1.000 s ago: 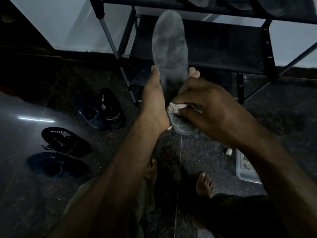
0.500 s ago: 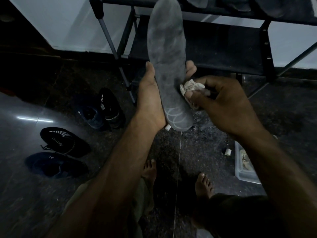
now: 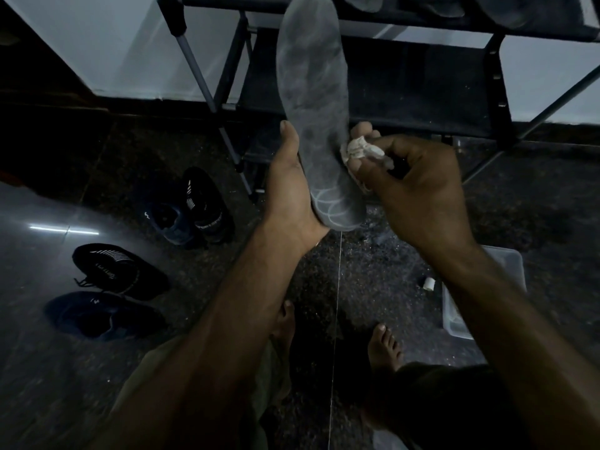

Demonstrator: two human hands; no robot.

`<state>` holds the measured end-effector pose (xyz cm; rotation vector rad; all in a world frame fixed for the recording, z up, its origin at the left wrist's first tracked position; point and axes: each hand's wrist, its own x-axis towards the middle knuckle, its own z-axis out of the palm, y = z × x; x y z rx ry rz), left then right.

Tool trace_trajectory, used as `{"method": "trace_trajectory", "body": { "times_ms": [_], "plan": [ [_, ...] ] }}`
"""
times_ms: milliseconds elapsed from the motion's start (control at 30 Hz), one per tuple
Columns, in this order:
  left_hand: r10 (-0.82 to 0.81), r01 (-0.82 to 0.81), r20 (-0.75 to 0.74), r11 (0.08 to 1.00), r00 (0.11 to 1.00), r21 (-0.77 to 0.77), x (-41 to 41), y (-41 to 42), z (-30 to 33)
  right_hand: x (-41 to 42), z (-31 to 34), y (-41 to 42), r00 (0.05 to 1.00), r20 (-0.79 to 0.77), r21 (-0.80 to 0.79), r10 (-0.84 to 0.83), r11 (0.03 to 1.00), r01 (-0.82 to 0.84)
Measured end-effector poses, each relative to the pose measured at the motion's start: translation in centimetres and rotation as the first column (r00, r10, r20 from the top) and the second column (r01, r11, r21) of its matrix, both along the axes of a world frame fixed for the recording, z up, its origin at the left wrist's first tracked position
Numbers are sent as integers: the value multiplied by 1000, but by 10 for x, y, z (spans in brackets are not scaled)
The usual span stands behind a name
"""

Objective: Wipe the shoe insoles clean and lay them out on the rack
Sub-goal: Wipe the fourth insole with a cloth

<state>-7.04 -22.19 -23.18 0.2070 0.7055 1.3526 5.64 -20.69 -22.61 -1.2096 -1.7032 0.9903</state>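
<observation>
Partly hidden (dim light), left hand (image 3: 292, 193) grips insole (image 3: 313, 102).

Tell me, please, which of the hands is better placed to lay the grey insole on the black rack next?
The left hand, probably: it already grips the grey foam insole, whose toe points up toward the black fabric rack shelves. The right hand is busy pinching the crumpled white wipe.

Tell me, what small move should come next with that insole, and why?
Probably draw the crumpled wipe in the right hand up along the grey insole, which the left hand holds upright; its upper part looks dusty and smudged.
</observation>
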Motion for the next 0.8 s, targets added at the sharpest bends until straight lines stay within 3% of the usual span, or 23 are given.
{"method": "trace_trajectory", "body": {
  "times_ms": [133,267,533,733,800],
  "plan": [
    [20,-20,2,998,1000,-52,-2,1,4,-4,1,-8,967,252,103,46,992,-75],
    [38,-40,-21,996,999,-81,-8,3,7,-7,5,-12,897,419,109,137,974,-200],
    [-12,16,62,998,998,-68,-4,0,7,-10,0,-12,934,353,263,-50,964,-48],
    [62,-63,-12,993,998,-102,-10,2,11,-9,6,-15,923,357,55,141,984,-172],
    [94,-94,0,990,996,-104,-12,2,10,-8,6,-15,924,350,61,156,980,-188]
  ]
}}
